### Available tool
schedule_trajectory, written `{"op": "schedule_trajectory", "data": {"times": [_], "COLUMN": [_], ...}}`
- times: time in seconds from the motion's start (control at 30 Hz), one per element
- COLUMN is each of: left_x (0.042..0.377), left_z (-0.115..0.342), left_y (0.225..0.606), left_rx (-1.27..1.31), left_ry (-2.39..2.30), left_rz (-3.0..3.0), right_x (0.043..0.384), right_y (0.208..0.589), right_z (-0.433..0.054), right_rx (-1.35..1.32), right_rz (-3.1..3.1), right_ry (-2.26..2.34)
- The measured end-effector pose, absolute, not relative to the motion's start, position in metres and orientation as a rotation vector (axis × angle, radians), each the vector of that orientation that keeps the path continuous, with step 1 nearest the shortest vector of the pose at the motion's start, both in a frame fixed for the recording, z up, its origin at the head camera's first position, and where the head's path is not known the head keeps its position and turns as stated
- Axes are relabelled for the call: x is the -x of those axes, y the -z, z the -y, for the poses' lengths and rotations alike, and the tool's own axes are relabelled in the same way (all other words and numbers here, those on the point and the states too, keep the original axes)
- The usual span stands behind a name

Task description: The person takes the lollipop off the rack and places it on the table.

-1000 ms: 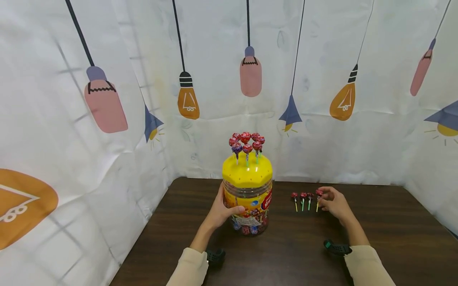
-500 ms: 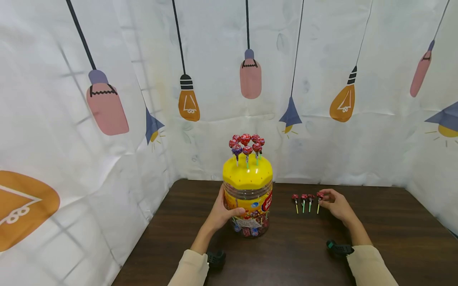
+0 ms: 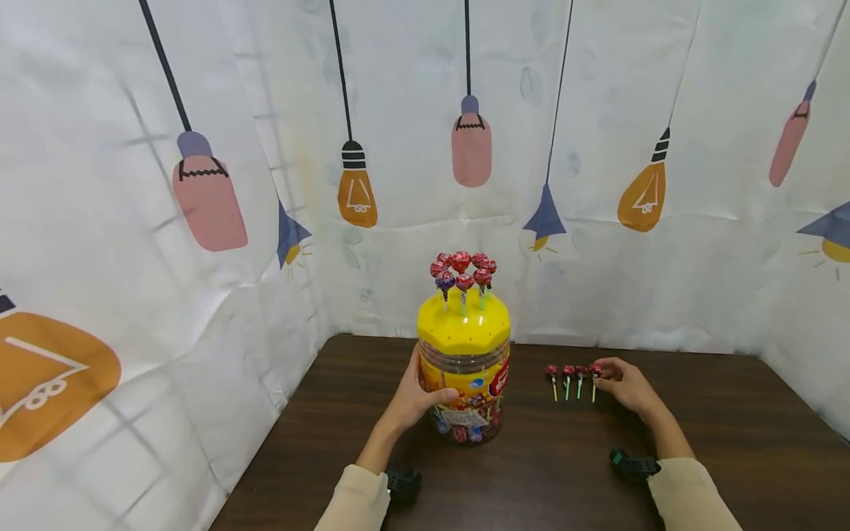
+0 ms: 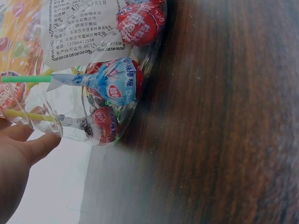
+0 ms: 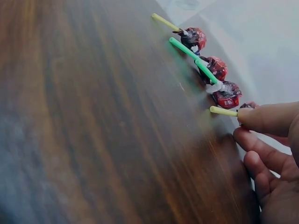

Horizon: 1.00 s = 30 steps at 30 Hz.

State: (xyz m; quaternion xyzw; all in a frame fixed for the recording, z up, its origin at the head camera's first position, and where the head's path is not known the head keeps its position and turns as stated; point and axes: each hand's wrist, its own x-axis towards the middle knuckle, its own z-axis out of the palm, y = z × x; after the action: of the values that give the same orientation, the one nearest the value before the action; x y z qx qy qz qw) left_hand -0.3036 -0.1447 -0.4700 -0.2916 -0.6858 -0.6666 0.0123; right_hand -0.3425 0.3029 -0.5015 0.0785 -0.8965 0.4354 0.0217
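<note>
A tall clear jar (image 3: 473, 422) of lollipops with a yellow lid (image 3: 465, 328) stands upright on the dark wooden table. Several wrapped lollipops (image 3: 461, 261) stand in a ring in the lid, sticks down; most are red, one purple. My left hand (image 3: 413, 394) grips the jar's left side, its thumb across the label; in the left wrist view its fingers (image 4: 39, 147) touch the clear plastic. To the right, red lollipops (image 3: 567, 371) lie in a short row. At the row's right end, my right hand (image 3: 627, 385) pinches a yellow-stick lollipop (image 5: 224, 111) near its head, partly hidden by the thumb.
Behind the table (image 3: 531, 472) hangs a white cloth (image 3: 398, 287) printed with lamps and bulbs. The row lies near the table's back edge, to the right of the jar. Dark bands (image 3: 634, 464) circle both wrists.
The right hand has lowered slightly, and the head of its lollipop now lies level with the others in the row. The left hand keeps its grip on the jar. The head view shifts a little.
</note>
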Motion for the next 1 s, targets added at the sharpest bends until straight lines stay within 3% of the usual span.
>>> {"op": "schedule_trajectory", "data": {"times": [0.7, 1.0], "left_x": [0.302, 0.303], "left_z": [0.145, 0.146], "left_y": [0.468, 0.469], "left_rx": [0.898, 0.905], "left_ry": [2.057, 2.059], "left_rz": [2.155, 2.156], "right_x": [0.333, 0.321], "right_y": [0.490, 0.436], "right_z": [-0.307, -0.292], "right_rx": [-0.185, -0.244], "right_rz": [2.781, 2.590], "right_ry": [-1.425, -1.459]}}
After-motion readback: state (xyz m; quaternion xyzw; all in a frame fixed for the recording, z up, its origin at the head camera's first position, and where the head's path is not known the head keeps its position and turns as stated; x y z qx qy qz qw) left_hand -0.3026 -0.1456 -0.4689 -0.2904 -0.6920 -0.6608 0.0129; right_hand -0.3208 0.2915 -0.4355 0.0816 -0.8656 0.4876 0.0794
